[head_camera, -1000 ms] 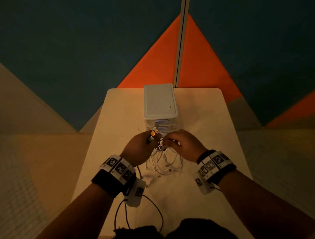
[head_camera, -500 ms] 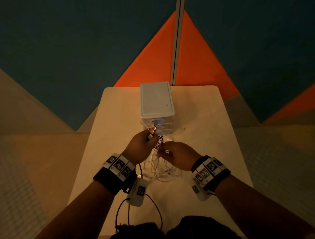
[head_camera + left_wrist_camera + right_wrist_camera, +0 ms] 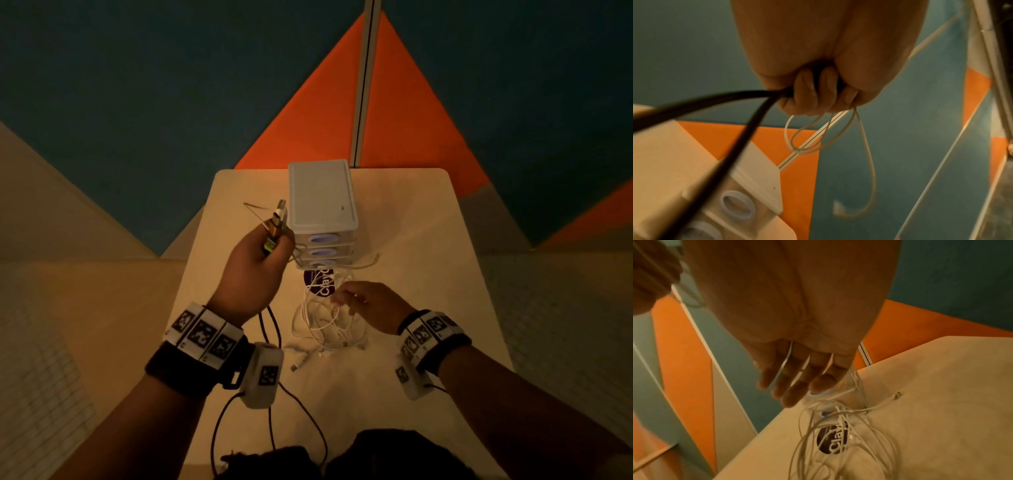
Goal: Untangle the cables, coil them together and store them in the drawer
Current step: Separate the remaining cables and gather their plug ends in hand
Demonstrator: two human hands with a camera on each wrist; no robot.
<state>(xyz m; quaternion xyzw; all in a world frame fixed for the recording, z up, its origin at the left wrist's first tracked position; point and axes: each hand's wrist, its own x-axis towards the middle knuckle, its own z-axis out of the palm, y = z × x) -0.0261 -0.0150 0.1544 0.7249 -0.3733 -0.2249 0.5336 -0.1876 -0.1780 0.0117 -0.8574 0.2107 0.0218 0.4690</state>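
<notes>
A drawer unit [image 3: 322,198] stands at the middle of the table [image 3: 428,308], toward its far edge. Just before it lies a round sticker [image 3: 320,282], and nearer still a tangle of cables [image 3: 325,325] on the tabletop. The left hand [image 3: 253,270] is raised left of the unit; the right hand [image 3: 373,305] is over the tangle's right side.

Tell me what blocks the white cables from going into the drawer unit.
The small white plastic drawer unit shows all three drawer fronts closed, so no drawer is open to take cables. The tangled white cables lie on the table in front of it; nothing else visible stands between them.
</notes>
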